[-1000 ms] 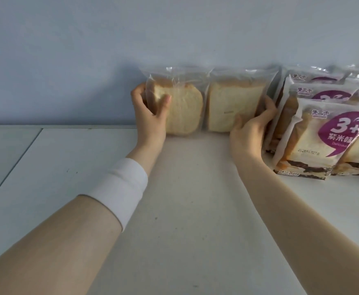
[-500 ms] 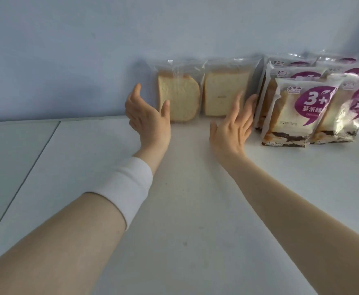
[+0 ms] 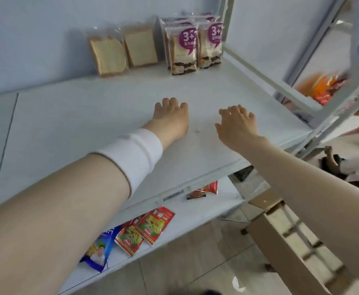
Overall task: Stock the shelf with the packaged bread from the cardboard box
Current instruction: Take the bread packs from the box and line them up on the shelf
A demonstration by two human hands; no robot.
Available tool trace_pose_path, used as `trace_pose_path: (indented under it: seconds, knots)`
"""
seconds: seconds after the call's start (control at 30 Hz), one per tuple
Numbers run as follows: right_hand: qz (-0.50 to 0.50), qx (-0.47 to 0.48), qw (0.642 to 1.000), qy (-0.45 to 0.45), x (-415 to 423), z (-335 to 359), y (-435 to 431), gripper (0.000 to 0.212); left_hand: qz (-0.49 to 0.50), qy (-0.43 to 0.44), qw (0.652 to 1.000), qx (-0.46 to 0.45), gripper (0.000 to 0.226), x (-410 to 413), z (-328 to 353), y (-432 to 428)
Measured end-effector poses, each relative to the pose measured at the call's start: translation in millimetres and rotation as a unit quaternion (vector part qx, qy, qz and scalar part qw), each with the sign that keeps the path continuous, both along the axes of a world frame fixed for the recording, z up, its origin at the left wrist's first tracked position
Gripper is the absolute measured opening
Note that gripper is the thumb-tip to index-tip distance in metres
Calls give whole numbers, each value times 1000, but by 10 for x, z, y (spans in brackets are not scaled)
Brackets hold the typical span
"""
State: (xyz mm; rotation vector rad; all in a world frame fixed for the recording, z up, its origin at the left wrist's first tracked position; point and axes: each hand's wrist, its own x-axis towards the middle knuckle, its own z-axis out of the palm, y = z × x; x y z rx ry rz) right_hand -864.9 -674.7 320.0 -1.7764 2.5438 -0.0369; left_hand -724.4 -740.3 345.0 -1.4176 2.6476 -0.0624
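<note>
Two clear packs of sliced bread (image 3: 108, 55) (image 3: 140, 47) stand upright against the back wall of the white shelf (image 3: 78, 116). To their right stand several purple-labelled bread packs (image 3: 184, 50). My left hand (image 3: 171, 118), with a white wristband, and my right hand (image 3: 236, 124) hover above the shelf's middle, well in front of the bread. Both hold nothing, fingers loosely bent. The cardboard box (image 3: 285, 237) sits at the lower right, partly behind my right arm, with packs showing inside.
A lower shelf (image 3: 191, 211) carries red snack packets (image 3: 146, 228) and a blue packet (image 3: 99, 252). A white shelf frame (image 3: 323, 116) rises on the right, with colourful goods (image 3: 321, 88) behind it. Tiled floor lies below. A person's arm and clothing show at the right edge (image 3: 344, 165).
Both hands have let go of the clear bread packs and drawn back toward the shelf's front. The view has tilted down, bringing the lower shelf and box into sight.
</note>
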Motion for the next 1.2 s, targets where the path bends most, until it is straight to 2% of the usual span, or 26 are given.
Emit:
trace_pose_path:
  seconds: [0.13,0.23,0.33,0.43,0.53,0.7,0.77,0.9,1.0,1.1,1.2]
  knots:
    - [-58,27,998,-8,-647,-17,1016,44,-102,-12,995,21,36,-810,21,838]
    - [-117,53,991,-31,-1207,-230,1855,43,-187,2,981,48,40,-1518,-209,1510]
    - [-194,107,974,-57,-1766,-658,2746,40,-240,-19,966,96,44,-2225,-653,2111]
    - [-283,160,941,-93,-2165,-1136,3485,37,-266,-62,950,149,37,-2766,-1252,2563]
    - [-322,207,916,-123,-2447,-1592,3940,33,-283,-112,934,188,37,-3136,-1841,2827]
    - [-395,231,862,-217,-2769,-2409,4173,36,-267,-149,914,267,46,-3758,-2683,2879]
    - [-429,223,831,-274,-2861,-2805,4161,44,-243,-157,906,310,52,-4014,-3051,2805]
    - [-496,193,739,-414,-3037,-3635,3968,59,-182,-153,900,367,60,-4552,-3866,2561]
    - [-536,140,678,-484,-3234,-4397,3682,68,-110,-98,907,395,67,-5060,-4609,2350]
    - [-570,95,632,-516,-3417,-5126,3409,68,-40,-13,928,370,76,-5437,-5296,2210]
    - [-623,66,603,-494,-3488,-5598,3201,68,-11,44,958,283,83,-5590,-5748,2167]
